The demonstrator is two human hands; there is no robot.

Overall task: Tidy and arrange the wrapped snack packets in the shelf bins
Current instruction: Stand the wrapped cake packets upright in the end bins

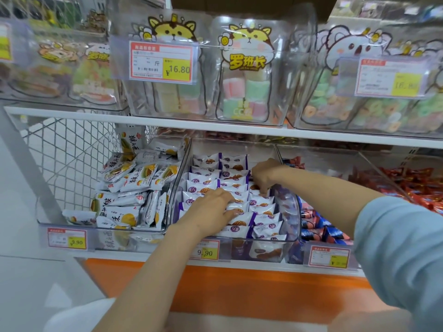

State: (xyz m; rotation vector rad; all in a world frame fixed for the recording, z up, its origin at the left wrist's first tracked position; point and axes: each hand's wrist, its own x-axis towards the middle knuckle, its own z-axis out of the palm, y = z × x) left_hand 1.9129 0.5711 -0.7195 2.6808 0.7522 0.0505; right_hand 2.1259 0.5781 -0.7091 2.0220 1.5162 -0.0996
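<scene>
A clear middle bin (293, 219) on the lower shelf holds white-and-purple snack packets (206, 174) lined up in rows. My left hand (211, 209) lies flat on the packets near the bin's front, fingers spread and pressing on them. My right hand (262, 174) reaches into the right column further back, its fingers curled down and pinching a packet there. The packet under those fingers is mostly hidden.
The left bin (72, 221) holds loose white-and-yellow packets (134, 178). Right bins hold blue packets (318, 228) and red packets (412, 183). Upper bins (211, 68) of candy overhang the shelf. Price tags (206, 250) line the shelf edge.
</scene>
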